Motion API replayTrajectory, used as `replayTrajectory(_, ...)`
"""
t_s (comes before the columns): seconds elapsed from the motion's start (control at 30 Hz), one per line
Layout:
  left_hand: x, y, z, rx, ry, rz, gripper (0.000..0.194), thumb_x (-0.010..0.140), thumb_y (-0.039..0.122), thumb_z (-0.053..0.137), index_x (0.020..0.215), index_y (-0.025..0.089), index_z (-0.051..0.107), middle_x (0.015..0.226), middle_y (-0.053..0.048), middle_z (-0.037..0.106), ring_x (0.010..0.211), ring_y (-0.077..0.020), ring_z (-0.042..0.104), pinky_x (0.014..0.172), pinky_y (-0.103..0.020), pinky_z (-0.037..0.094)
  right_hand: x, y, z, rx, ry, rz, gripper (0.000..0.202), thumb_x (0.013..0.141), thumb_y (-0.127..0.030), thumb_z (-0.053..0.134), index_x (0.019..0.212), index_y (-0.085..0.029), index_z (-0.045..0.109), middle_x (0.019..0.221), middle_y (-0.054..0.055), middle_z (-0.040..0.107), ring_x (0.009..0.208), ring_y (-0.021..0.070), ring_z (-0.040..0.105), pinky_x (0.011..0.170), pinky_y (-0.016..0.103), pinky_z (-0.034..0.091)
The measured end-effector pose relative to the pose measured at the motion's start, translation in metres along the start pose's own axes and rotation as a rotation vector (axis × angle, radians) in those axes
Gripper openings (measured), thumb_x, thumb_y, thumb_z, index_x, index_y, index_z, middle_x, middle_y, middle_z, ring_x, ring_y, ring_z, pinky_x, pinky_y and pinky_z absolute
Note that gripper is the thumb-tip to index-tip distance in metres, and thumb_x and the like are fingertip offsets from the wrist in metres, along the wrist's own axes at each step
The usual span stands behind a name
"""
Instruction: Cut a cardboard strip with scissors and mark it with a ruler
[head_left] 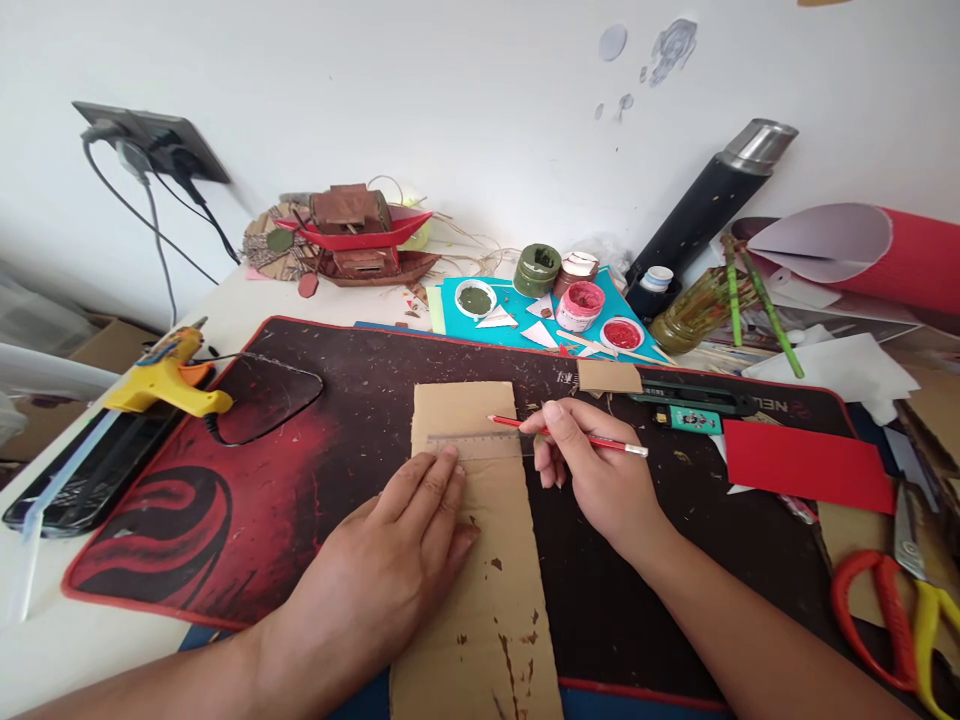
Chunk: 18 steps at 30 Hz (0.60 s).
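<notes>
A strip of brown cardboard (465, 405) lies lengthwise in front of me, with dark brown stains on its near half. Across it rests a clear ruler (480, 446). My left hand (401, 545) lies flat on the cardboard, its fingertips pressing the ruler's left part. In my right hand (600, 465) a red pencil (611, 443) is pinched between thumb and fingers. Its tip points left and hovers over or just touches the cardboard above the ruler; which one I cannot tell. The right hand is just beyond the strip's right edge.
A dark desk mat (360, 380) lies beneath. On the left are a yellow glue gun (169, 385) and a black case. Model boats (360, 235), paint jars (538, 270) and a thermos (709, 200) stand at the back. Scissors (874, 600), red card (806, 465) and a cutter (697, 395) lie right.
</notes>
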<state>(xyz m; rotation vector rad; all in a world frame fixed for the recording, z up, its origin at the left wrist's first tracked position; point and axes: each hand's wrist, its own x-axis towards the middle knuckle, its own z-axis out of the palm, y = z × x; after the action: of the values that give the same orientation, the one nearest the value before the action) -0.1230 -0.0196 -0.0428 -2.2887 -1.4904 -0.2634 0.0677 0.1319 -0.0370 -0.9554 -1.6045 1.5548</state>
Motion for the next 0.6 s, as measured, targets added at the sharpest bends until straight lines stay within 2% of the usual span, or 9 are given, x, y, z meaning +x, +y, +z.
replayTrajectory(0.17, -0.0013, -0.0011, 0.0007, 0.006, -0.008, -0.003, 0.039, 0.115, 0.02, 0.046, 0.134, -0.003, 0.071, 0.139, -0.022, 0.076, 0.129, -0.0342, 0.075, 0.106, -0.044, 0.064, 0.0, -0.0007, 0.0011, 0.01, 0.008, 0.01, 0.047, 0.103, -0.063, 0.069, 0.088, -0.019, 0.08, 0.061, -0.001, 0.066, 0.046, 0.0114, 0.059, 0.045, 0.023, 0.045)
replayTrajectory(0.37, -0.0018, -0.0005, 0.0017, 0.002, -0.022, -0.001, 0.039, 0.114, 0.02, 0.048, 0.135, -0.005, 0.07, 0.142, -0.025, 0.074, 0.13, -0.0364, 0.074, 0.104, -0.046, 0.066, 0.0005, -0.0012, 0.0012, 0.012, 0.014, 0.016, 0.05, 0.102, -0.066, 0.07, 0.087, -0.019, 0.079, 0.059, -0.001, 0.066, 0.045, 0.0117, 0.059, 0.045, 0.024, 0.045)
replayTrajectory(0.6, -0.0009, 0.0007, 0.0005, -0.003, -0.007, -0.001, 0.039, 0.113, 0.02, 0.049, 0.135, -0.005, 0.07, 0.139, -0.024, 0.076, 0.131, -0.0347, 0.073, 0.111, -0.045, 0.06, 0.0007, -0.0007, 0.0001, -0.003, 0.012, 0.012, 0.05, 0.102, -0.066, 0.07, 0.087, -0.019, 0.08, 0.06, -0.001, 0.066, 0.046, 0.012, 0.059, 0.045, 0.025, 0.045)
